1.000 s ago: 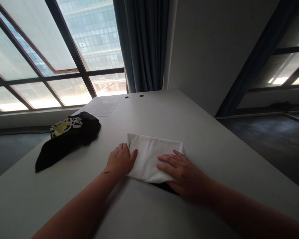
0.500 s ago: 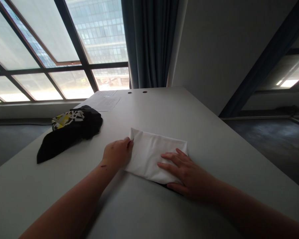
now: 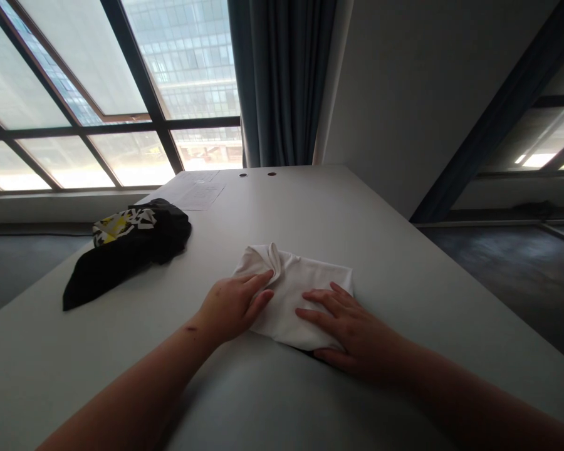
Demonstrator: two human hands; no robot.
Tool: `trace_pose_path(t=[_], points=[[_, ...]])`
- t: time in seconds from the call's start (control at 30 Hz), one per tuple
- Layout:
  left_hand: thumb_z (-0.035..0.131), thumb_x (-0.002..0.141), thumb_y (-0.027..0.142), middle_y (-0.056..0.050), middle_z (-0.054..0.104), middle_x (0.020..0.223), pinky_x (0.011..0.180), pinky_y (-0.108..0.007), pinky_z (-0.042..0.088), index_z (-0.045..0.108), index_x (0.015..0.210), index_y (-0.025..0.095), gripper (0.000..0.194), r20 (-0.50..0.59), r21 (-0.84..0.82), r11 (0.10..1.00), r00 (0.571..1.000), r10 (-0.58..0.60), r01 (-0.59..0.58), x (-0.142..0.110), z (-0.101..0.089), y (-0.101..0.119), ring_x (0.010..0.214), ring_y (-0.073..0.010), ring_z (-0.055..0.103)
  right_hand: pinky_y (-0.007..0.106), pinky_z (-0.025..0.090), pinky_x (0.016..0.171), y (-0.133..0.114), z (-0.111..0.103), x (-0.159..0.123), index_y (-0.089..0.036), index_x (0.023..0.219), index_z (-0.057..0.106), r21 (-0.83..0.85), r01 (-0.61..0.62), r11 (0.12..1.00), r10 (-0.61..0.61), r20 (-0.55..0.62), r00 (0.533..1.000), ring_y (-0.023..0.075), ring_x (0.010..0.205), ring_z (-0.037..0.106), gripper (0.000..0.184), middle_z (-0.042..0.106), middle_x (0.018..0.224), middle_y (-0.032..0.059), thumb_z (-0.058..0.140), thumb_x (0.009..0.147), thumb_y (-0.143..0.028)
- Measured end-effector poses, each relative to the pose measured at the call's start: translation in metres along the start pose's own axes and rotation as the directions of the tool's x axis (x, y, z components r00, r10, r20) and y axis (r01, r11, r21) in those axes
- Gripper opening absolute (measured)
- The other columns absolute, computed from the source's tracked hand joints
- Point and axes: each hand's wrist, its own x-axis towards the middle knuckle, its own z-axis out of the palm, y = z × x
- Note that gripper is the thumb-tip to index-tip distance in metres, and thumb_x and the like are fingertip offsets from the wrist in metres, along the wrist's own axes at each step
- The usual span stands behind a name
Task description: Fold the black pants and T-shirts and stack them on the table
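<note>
A folded white cloth lies on the white table in front of me. Its left side is turned over and bunched into an upright crease near the far left corner. My left hand rests on that turned part, thumb and index finger stretched out and apart; its other fingers are mostly hidden. On the cloth's right half, my right hand lies flat with fingers spread. A dark strip shows under the near edge, beside the right thumb; what it belongs to I cannot make out.
A crumpled black garment with a yellow and white pattern lies at the table's left edge. Sheets of paper lie at the far left. Two round holes pierce the far end, before a dark blue curtain and windows.
My left hand has moved right from the cloth's left edge, folding that side inward. Its pinch has loosened, with thumb and index finger now apart. My right hand stays in place.
</note>
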Motion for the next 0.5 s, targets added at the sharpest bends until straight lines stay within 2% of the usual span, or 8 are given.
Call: trace_pose_path(t=[0.07,0.13,0.2,0.27,0.3,0.37,0.43,0.5], points=[[0.037,0.106,0.057,-0.009,0.077,0.131,0.107,-0.043,0.051,0.072,0.138,0.025,0.057,0.006,-0.227,0.971,0.997,-0.078,0.078,0.002,-0.002,-0.006,0.122,-0.0318,0.070,0.068,0.011,0.129,0.000,-0.001,0.000,-0.026,0.155,0.056,-0.004,-0.009,1.000,0.009,0.008,1.000,0.0376,0.153,0.039,0.064,0.046,0.164,0.0173,0.066,0.096,-0.049],[0.037,0.104,0.063,-0.009,0.079,0.124,0.107,-0.044,0.051,0.079,0.127,0.022,0.063,0.038,-0.487,0.844,0.971,-0.236,0.224,0.005,0.001,-0.014,0.119,-0.0319,0.071,0.068,0.012,0.129,-0.001,-0.001,0.000,-0.026,0.155,0.056,-0.004,-0.010,1.000,0.010,0.007,1.000,0.0375,0.153,0.039,0.064,0.046,0.164,0.0172,0.066,0.096,-0.049],[0.053,0.095,0.068,-0.011,0.081,0.112,0.096,-0.042,0.055,0.082,0.115,0.017,0.062,0.084,-0.661,0.657,0.906,-0.416,0.363,0.009,0.007,-0.023,0.107,-0.0317,0.073,0.067,0.011,0.130,-0.001,-0.002,0.000,-0.027,0.156,0.056,0.003,-0.003,1.000,0.003,0.001,1.000,0.0372,0.153,0.039,0.064,0.045,0.165,0.0166,0.066,0.096,-0.049],[0.071,0.081,0.064,-0.010,0.081,0.104,0.087,-0.039,0.057,0.081,0.110,0.015,0.057,0.132,-0.724,0.540,0.854,-0.503,0.430,0.013,0.016,-0.031,0.098,-0.0304,0.073,0.067,0.011,0.130,-0.001,-0.002,0.000,-0.027,0.156,0.056,0.006,-0.003,1.000,0.003,0.005,1.000,0.0371,0.153,0.039,0.064,0.045,0.165,0.0163,0.067,0.096,-0.049],[0.075,0.077,0.060,-0.010,0.081,0.103,0.085,-0.037,0.057,0.081,0.111,0.015,0.056,0.148,-0.724,0.534,0.854,-0.499,0.437,0.014,0.019,-0.034,0.096,-0.0298,0.073,0.067,0.011,0.130,-0.002,-0.002,0.000,-0.027,0.156,0.056,0.006,-0.005,1.000,0.005,0.009,1.000,0.0372,0.154,0.039,0.064,0.045,0.165,0.0164,0.067,0.096,-0.049],[0.074,0.080,0.054,-0.008,0.080,0.105,0.088,-0.037,0.057,0.080,0.113,0.017,0.050,0.154,-0.683,0.611,0.896,-0.416,0.401,0.016,0.022,-0.038,0.099,-0.0295,0.072,0.068,0.011,0.129,-0.002,-0.003,0.000,-0.026,0.156,0.056,0.001,-0.014,1.000,0.014,0.019,1.000,0.0374,0.154,0.039,0.064,0.045,0.165,0.0169,0.066,0.096,-0.048],[0.066,0.090,0.048,-0.009,0.079,0.113,0.098,-0.038,0.054,0.080,0.115,0.019,0.040,0.127,-0.590,0.761,0.962,-0.243,0.270,0.015,0.018,-0.038,0.108,-0.0295,0.071,0.069,0.011,0.129,-0.003,-0.003,0.001,-0.025,0.156,0.056,-0.010,-0.018,1.000,0.018,0.027,0.999,0.0374,0.154,0.038,0.064,0.044,0.165,0.0174,0.066,0.097,-0.048],[0.058,0.098,0.038,-0.009,0.074,0.127,0.108,-0.037,0.051,0.080,0.119,0.022,0.033,0.117,-0.476,0.876,0.993,-0.024,0.078,0.013,0.011,-0.037,0.118,-0.0281,0.068,0.069,0.011,0.129,-0.004,-0.003,0.001,-0.025,0.156,0.056,-0.018,-0.017,1.000,0.018,0.031,0.999,0.0373,0.154,0.038,0.064,0.044,0.166,0.0175,0.066,0.096,-0.048]])
